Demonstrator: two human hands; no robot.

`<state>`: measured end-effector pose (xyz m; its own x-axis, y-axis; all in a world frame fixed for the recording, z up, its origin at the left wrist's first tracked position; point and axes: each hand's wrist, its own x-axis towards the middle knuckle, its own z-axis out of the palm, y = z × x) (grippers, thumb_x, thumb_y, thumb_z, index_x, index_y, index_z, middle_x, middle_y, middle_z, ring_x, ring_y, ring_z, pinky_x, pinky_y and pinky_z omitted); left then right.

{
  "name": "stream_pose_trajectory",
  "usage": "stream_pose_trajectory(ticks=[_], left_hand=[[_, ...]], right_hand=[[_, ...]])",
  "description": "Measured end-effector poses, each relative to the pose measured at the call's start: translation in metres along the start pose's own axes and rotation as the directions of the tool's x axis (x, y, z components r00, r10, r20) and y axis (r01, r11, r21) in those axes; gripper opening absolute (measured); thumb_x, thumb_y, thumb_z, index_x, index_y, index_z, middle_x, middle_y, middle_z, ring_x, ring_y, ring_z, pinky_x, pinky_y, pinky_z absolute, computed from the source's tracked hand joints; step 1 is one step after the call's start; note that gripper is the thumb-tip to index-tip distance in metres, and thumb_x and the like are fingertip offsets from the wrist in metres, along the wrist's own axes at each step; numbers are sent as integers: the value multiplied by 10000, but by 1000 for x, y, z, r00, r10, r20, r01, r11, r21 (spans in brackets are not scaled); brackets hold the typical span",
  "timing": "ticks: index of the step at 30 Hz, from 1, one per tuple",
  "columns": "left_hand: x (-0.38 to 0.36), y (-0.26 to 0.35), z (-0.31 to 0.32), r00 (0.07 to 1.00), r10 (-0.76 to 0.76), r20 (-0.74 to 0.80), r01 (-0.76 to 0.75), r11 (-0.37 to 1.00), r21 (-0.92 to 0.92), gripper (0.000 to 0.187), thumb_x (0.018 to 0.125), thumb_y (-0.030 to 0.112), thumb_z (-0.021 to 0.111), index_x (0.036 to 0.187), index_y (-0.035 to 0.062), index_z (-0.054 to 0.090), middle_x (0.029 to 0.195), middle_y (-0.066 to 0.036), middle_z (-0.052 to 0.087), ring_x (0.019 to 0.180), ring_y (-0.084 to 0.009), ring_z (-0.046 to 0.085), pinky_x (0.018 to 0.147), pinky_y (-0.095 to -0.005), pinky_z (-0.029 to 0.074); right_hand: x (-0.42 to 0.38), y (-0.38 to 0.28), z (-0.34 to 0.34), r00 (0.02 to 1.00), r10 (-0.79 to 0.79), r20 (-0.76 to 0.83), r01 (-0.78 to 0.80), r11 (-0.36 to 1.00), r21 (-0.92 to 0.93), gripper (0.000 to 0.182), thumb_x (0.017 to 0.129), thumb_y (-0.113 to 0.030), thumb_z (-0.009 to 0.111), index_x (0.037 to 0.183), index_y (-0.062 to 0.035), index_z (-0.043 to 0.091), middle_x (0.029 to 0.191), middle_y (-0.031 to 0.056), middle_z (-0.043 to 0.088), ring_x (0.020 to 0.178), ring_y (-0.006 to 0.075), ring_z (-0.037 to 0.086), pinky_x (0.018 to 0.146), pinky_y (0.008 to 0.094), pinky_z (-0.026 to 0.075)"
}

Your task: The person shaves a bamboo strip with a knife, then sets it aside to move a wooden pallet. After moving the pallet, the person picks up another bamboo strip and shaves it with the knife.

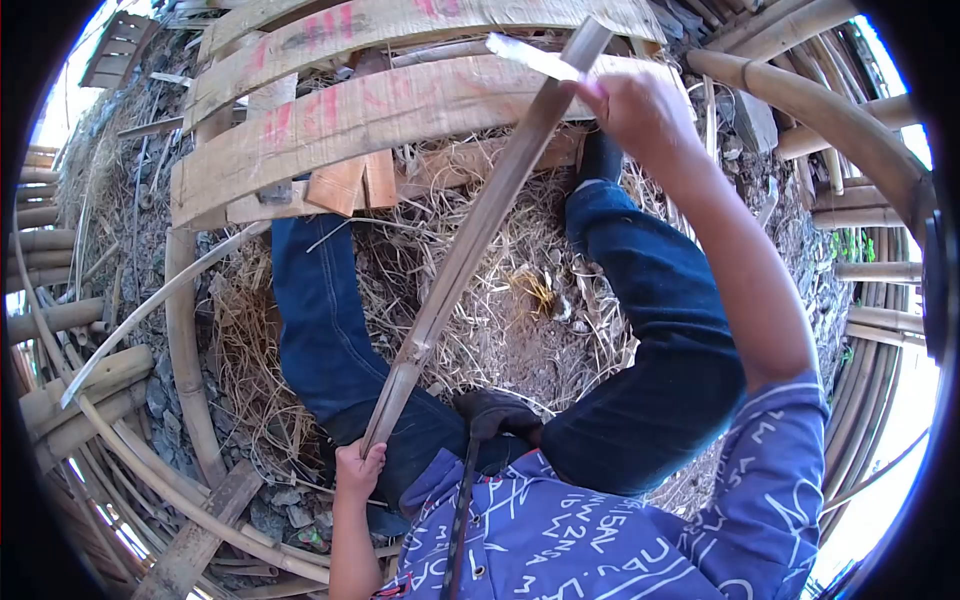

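Observation:
My left hand (358,470) is closed around the lower end of a long split bamboo piece (455,270), beside my left thigh. The bamboo slants up and to the right between my knees, with a node partway along it. At its upper end, my right hand (640,112) is closed on what looks like a knife (530,56). The bright blade lies across the bamboo and points left; the fist hides its handle. Glare washes out the blade's detail.
Slatted wooden boards (370,108) with red marks stand before me, a notched wood block (352,183) under them. Dry straw (480,300) covers the ground between my legs. Bamboo poles (820,100) stand at right; a thin bamboo strip (160,310) leans at left.

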<state>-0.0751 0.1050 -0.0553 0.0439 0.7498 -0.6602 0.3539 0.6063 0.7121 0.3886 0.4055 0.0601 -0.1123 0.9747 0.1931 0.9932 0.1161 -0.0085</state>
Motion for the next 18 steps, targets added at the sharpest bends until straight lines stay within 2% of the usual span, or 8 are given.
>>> stream_pose_trajectory(ticks=[3,7,9,11,12,13,17,18], left_hand=[[-4,-1,4,998,45,-44,-43,997,59,382,878,298,657,709,-40,601,543,-28,549,481,-80,527,452,-232,413],[-1,-3,4,993,93,-66,-83,988,133,388,874,309,657,730,-48,610,539,-41,553,477,-93,539,466,-248,428],[0,1,3,995,84,-49,-77,989,128,385,875,310,655,735,-47,614,538,-43,556,478,-97,545,468,-250,430],[-3,1,3,996,78,-45,-72,990,120,383,875,311,653,739,-45,618,537,-45,558,478,-101,551,471,-252,432],[-2,1,3,994,97,-44,-90,987,134,385,876,313,651,739,-46,621,538,-46,560,481,-102,553,474,-251,433],[-2,1,3,992,116,-46,-108,984,143,387,877,315,649,739,-46,624,538,-47,562,485,-104,555,476,-250,434],[3,-2,3,996,84,-34,-80,991,105,403,875,325,651,736,-52,624,538,-51,562,489,-106,557,478,-250,435],[3,-1,2,996,75,-39,-70,991,110,408,872,328,654,733,-54,623,538,-51,563,490,-106,557,479,-250,437]], right_hand=[[23,10,-4,988,80,-133,-88,994,-60,695,925,-602,346,651,-41,651,600,184,612,599,354,638,573,445,523],[6,-28,-18,994,-3,105,9,998,-58,668,926,-589,368,701,-39,674,630,196,624,648,352,652,617,453,526],[3,-9,-6,996,-13,84,19,997,-71,655,911,-602,392,737,-44,688,630,186,630,656,359,655,626,454,529],[19,21,2,987,129,-100,-136,989,-61,670,893,-631,397,752,-47,694,647,183,639,667,368,656,640,453,531],[27,27,-8,982,183,-39,-187,973,-136,680,893,-639,385,770,-45,694,675,186,649,692,370,657,653,453,531],[29,24,-14,980,189,-64,-196,972,-130,703,895,-645,364,738,-40,683,686,191,653,697,370,658,650,451,532],[13,-1,-21,998,56,-35,-59,991,-121,642,908,-592,416,703,-39,669,644,181,633,664,372,646,638,453,524],[2,-8,-16,995,-70,-65,64,994,-92,612,918,-557,433,702,-35,668,631,180,623,657,377,639,629,453,519]])
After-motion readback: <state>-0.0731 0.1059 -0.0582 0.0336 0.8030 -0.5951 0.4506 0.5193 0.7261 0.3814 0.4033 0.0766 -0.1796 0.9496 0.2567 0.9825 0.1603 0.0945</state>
